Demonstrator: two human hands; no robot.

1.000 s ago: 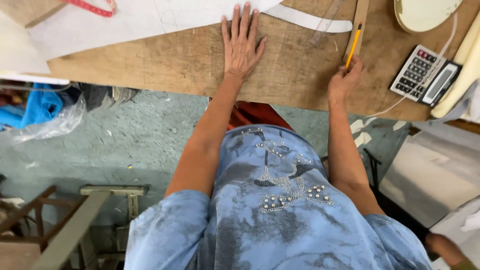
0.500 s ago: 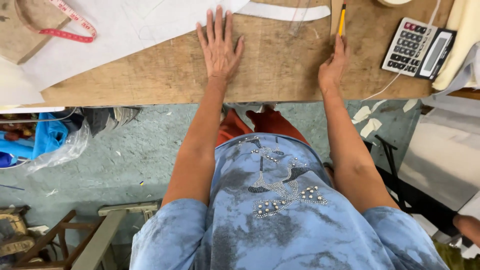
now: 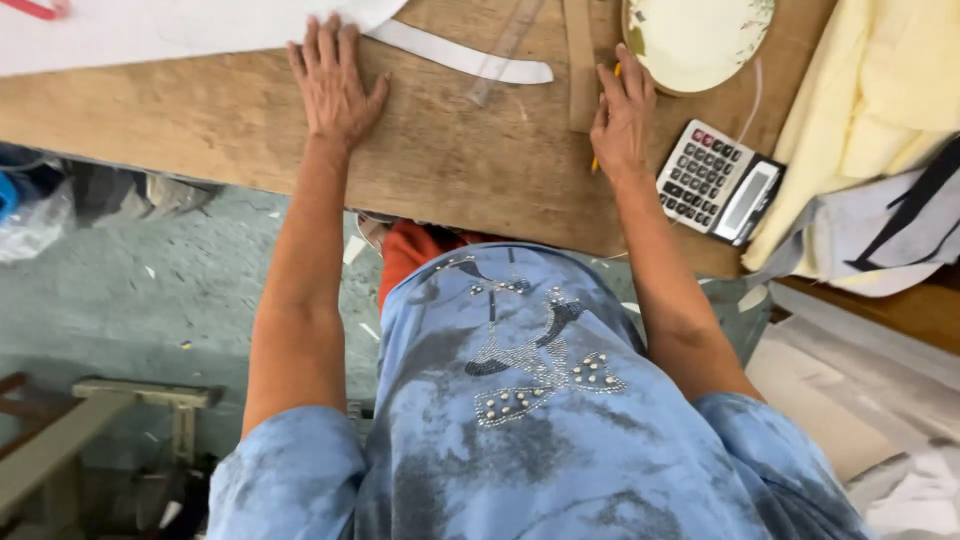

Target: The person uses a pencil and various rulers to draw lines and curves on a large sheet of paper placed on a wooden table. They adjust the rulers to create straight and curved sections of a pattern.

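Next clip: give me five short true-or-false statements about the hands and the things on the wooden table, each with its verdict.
1. The left hand lies flat, palm down, on the wooden table. True.
2. The right hand holds a pair of scissors. False: it holds a yellow pencil.
3. A calculator lies to the right of the right hand. True.
4. The calculator sits on top of the round plate. False: it lies on the table, nearer the person than the plate.
5. The left hand grips the clear ruler. False: the ruler lies apart, between the two hands.
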